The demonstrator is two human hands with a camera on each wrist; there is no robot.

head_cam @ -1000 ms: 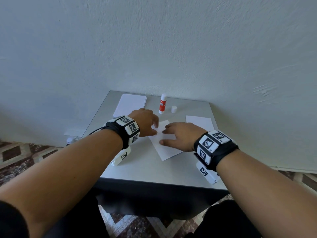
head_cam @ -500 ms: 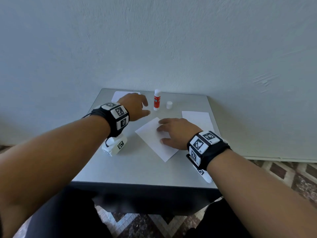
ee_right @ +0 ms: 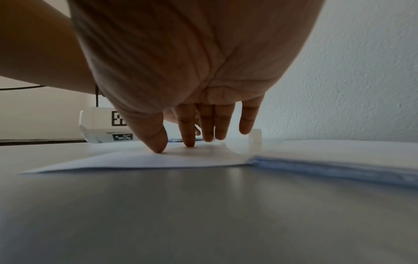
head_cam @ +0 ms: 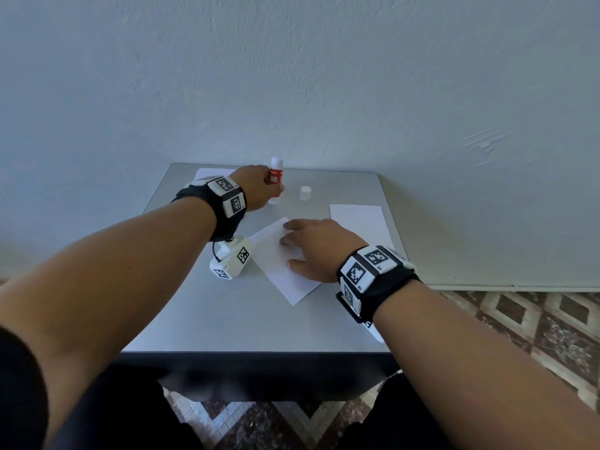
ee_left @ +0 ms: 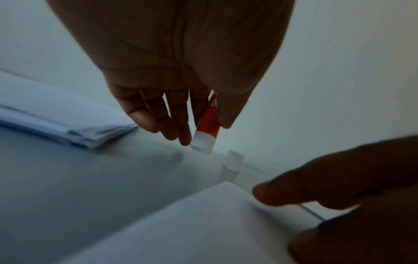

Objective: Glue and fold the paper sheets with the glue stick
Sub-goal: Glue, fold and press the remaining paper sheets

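Note:
A red and white glue stick (head_cam: 276, 178) stands at the back of the grey table (head_cam: 259, 326). My left hand (head_cam: 258, 190) grips its red barrel between thumb and fingers. In the left wrist view the glue stick (ee_left: 207, 128) leans a little, and I cannot tell whether its white base touches the table. Its white cap (head_cam: 305, 193) stands apart, just to the right. A single white paper sheet (head_cam: 279, 271) lies askew mid-table. My right hand (head_cam: 311, 248) presses flat on it, its fingertips (ee_right: 158, 148) touching the paper sheet (ee_right: 135, 160).
A stack of paper (head_cam: 211, 173) lies at the back left corner, partly hidden by my left wrist. A second stack (head_cam: 357, 219) lies at the right edge, beside my right hand. The wall rises directly behind the table. Patterned floor tiles surround it.
My left hand left the sheet, moved back and right, and took hold of the glue stick. The right hand stayed flat on the sheet. The head view shifted.

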